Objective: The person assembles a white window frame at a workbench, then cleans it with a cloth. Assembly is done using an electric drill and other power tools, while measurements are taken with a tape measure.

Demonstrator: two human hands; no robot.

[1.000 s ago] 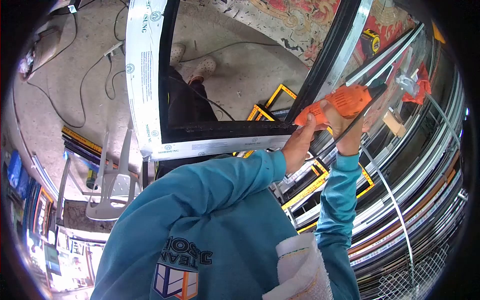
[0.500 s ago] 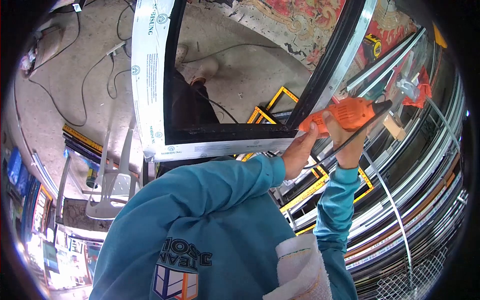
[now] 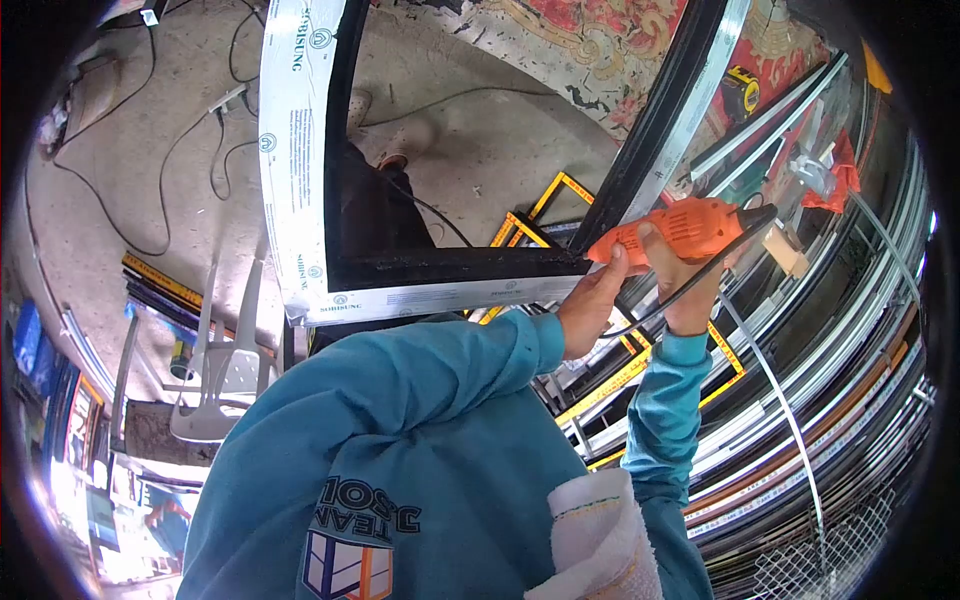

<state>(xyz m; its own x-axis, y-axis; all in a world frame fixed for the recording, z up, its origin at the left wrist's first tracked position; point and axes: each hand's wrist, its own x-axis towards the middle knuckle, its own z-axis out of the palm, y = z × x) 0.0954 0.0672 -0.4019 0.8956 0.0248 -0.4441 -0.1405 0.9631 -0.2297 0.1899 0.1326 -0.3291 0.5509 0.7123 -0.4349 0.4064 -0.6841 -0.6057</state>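
An orange corded power tool [image 3: 690, 226] lies across the lower right corner of a black window frame [image 3: 460, 268], its narrow front end at the corner joint. My right hand [image 3: 688, 285] is wrapped round the tool's body from below, with the thumb along its side. Closer to the front end, my left hand [image 3: 592, 305] is closed on the tool from below, fingertips against its orange casing. The tool's tip is hidden at the joint. White printed protective film [image 3: 298, 140] covers the frame's outer sides. A black cord [image 3: 690, 285] trails off the tool past my right wrist.
Long metal profiles [image 3: 800, 440] are stacked on the right. Yellow-edged frame pieces [image 3: 610, 390] lie below the corner. A tape measure [image 3: 741, 92] rests at upper right. A pale plastic chair [image 3: 215, 400] stands at left, with cables [image 3: 165, 190] across the floor.
The tool and both hands hold nearly the same place at the frame corner. The whole view has shifted slightly. A person's shape now shows at the far lower left.
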